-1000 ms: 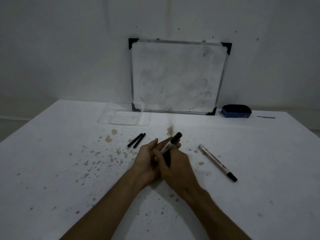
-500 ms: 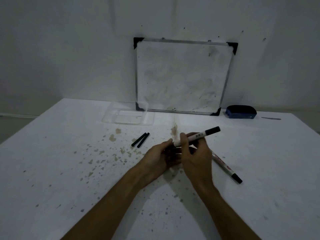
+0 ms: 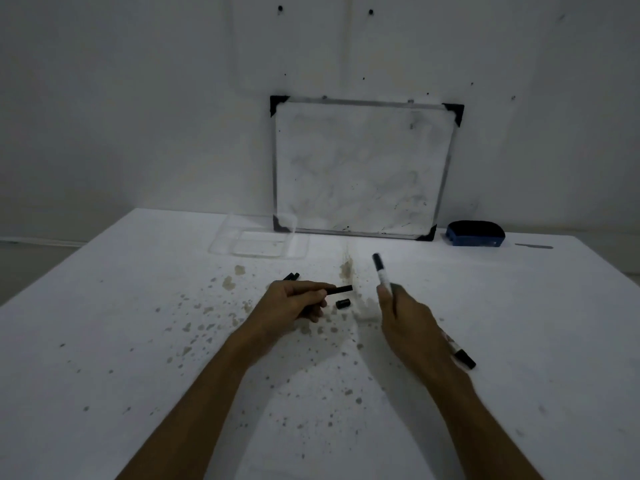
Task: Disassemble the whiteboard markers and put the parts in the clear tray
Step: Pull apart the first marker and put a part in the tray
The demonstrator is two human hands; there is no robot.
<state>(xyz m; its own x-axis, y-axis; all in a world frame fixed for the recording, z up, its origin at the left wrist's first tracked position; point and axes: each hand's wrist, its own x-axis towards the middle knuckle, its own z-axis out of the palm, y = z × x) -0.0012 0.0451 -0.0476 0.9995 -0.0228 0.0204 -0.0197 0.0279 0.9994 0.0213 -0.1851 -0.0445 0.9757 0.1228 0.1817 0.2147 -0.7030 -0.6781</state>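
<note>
My left hand is closed around a thin black rod, a marker's inner part, which sticks out to the right. My right hand grips a white marker barrel that points up and away, its black end on top. A small black end plug lies on the table between my hands. Two black rods lie just behind my left hand, partly hidden. A whole marker lies under my right wrist, mostly covered. The clear tray sits at the back left, and I see nothing in it.
A framed whiteboard leans against the wall behind the tray. A blue eraser sits to its right, with a thin grey strip beyond. The white table is speckled with brown stains.
My hands have come apart. The black rod is out of the barrel and now in my left hand. A small black plug now lies on the table between them.
</note>
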